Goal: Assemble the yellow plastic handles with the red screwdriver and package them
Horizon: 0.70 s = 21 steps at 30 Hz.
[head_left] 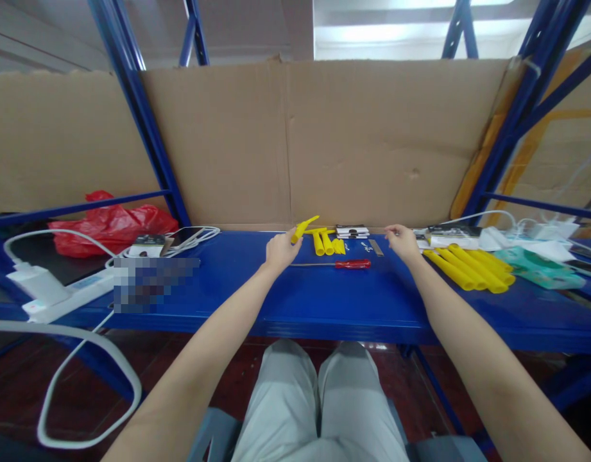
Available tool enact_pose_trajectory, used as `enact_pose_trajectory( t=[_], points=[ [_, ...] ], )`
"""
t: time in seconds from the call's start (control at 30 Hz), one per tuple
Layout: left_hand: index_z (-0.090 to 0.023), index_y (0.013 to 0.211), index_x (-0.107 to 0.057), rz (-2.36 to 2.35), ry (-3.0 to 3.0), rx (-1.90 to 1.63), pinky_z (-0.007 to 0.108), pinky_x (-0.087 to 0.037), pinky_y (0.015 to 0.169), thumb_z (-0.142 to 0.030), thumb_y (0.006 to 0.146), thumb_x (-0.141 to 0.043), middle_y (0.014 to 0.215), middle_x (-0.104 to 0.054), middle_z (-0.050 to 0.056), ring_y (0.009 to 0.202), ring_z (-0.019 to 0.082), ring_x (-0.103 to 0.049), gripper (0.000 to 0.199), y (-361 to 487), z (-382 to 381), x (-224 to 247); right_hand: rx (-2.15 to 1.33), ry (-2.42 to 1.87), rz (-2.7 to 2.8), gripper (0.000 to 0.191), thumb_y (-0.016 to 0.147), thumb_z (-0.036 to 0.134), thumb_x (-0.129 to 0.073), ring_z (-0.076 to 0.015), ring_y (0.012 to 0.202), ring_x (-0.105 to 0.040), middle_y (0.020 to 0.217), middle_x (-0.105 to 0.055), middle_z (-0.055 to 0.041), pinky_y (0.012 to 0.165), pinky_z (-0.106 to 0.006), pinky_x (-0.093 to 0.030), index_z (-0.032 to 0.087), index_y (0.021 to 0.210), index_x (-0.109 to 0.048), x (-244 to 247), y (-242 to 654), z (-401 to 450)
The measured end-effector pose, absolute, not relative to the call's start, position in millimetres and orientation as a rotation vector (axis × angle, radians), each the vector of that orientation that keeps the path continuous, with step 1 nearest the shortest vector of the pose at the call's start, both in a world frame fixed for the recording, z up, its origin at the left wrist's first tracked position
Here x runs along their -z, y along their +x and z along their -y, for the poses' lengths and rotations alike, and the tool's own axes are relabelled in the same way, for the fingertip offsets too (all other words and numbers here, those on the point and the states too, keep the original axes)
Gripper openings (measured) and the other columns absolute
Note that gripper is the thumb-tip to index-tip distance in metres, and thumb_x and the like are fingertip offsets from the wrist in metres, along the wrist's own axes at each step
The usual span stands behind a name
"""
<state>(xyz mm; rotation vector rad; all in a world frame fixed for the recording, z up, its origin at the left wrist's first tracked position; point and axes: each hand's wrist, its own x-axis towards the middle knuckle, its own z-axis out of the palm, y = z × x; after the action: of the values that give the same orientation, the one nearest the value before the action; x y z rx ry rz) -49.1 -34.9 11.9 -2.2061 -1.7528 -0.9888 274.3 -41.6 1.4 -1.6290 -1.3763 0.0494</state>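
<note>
Blue metal surface (228,292) backed by cardboard (362,141). The left hand's fingers (295,237) grip a yellow piece (305,229) above it; the right hand's fingers (390,231) are bent (whether they hold anything, I cannot tell), near a small metal strip (376,248).

I read the table (334,295) and the frame (144,122) as plain blue. The tubes (452,271) show solid yellow; the screwdriver (353,264) has a red handle. I register the cardboard (372,141) as tan, the bag (107,234) as red, the power strip (78,296) as white, the packet (540,269) as green, the trousers (350,398) as pale grey, and the floor (235,366) as dark red.
</note>
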Motion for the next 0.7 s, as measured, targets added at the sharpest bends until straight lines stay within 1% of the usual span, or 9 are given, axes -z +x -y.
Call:
enact_pose_trajectory(
  t=[0.13,0.2,0.3,0.5,0.6,0.7],
  points=[
    [-0.025,0.12,-0.066,1.739,-2.196,0.917,0.031,-0.051,0.076,-0.038,0.087,-0.054,0.089,-0.074,0.008,0.091,0.025,-0.069,0.037,-44.1,24.6,-12.3,0.036,-1.662,1.535,0.031,0.079,0.016,-0.047,-0.0197,0.086,-0.065,0.094,-0.072,-0.0105,0.084,-0.03,-0.048,0.012,0.099,-0.071,-1.9,267.2,41.1],
    [-0.024,0.115,-0.069,1.751,-2.2,0.888,0.03,-0.051,0.074,-0.037,0.088,-0.054,0.088,-0.074,0.009,0.089,0.024,-0.069,0.034,-41.4,20.2,-13.0,0.041,-1.67,1.587,0.031,0.079,0.016,-0.048,-0.0195,0.088,-0.065,0.095,-0.073,-0.01,0.084,-0.029,-0.047,0.013,0.098,-0.071,-0.3,264.6,39.4],
    [-0.021,0.112,-0.07,1.791,-2.196,0.847,0.029,-0.051,0.073,-0.038,0.089,-0.052,0.09,-0.074,0.01,0.088,0.024,-0.069,0.034,-36.3,16.6,-14.0,0.021,-1.653,1.629,0.029,0.079,0.016,-0.049,-0.0182,0.082,-0.066,0.09,-0.073,-0.0084,0.078,-0.027,-0.048,0.013,0.096,-0.072,3.7,264.5,36.0],
    [-0.024,0.122,-0.064,1.881,-2.235,0.657,0.032,-0.052,0.083,-0.037,0.09,-0.049,0.106,-0.072,0.01,0.101,0.025,-0.067,0.038,-19.6,15.5,-14.2,0.02,-1.587,1.648,0.024,0.078,0.015,-0.05,-0.0163,0.065,-0.063,0.072,-0.071,-0.0053,0.067,-0.025,-0.048,0.014,0.089,-0.072,7.4,267.7,32.7],
    [-0.023,0.125,-0.062,1.905,-2.272,0.576,0.033,-0.051,0.086,-0.036,0.089,-0.05,0.114,-0.069,0.011,0.106,0.026,-0.064,0.04,-11.3,15.8,-12.8,0.025,-1.594,1.651,0.024,0.077,0.014,-0.051,-0.0163,0.065,-0.064,0.071,-0.071,-0.0048,0.067,-0.025,-0.048,0.014,0.088,-0.072,6.7,267.4,33.5],
    [-0.023,0.127,-0.061,1.929,-2.322,0.547,0.034,-0.051,0.088,-0.037,0.087,-0.052,0.117,-0.068,0.011,0.108,0.027,-0.064,0.043,-6.0,16.4,-9.4,0.03,-1.591,1.657,0.024,0.077,0.014,-0.051,-0.0163,0.066,-0.065,0.073,-0.072,-0.0047,0.068,-0.025,-0.049,0.015,0.088,-0.072,7.0,267.6,33.3]
  ],
)
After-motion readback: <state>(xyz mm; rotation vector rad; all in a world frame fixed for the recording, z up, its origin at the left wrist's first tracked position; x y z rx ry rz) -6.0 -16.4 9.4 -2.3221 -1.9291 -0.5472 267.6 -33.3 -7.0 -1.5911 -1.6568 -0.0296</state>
